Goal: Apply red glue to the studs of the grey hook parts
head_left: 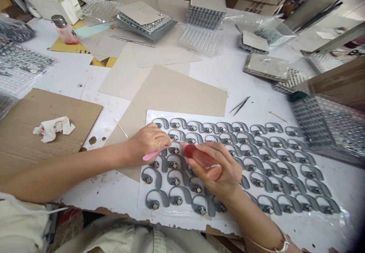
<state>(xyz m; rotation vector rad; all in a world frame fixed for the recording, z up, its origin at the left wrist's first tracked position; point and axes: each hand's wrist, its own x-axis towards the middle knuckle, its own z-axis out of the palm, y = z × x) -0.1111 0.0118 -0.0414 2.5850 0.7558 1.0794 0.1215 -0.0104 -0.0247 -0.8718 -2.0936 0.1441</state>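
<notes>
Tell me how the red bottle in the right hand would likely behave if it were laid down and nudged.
The red bottle in the right hand would probably roll, since its sides look rounded. It might feel slippery, as its surface looks smooth and shiny. It seems light enough for one hand, though how full it is can't be told.

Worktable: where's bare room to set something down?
Beige cardboard sheet, between the grey ear-hook parts and overlapping sheets behind; white tabletop beyond the tweezers, between that cardboard and the plastic-wrapped stack. Crowded: the ear-hook rows and right side's stacked trays.
</notes>
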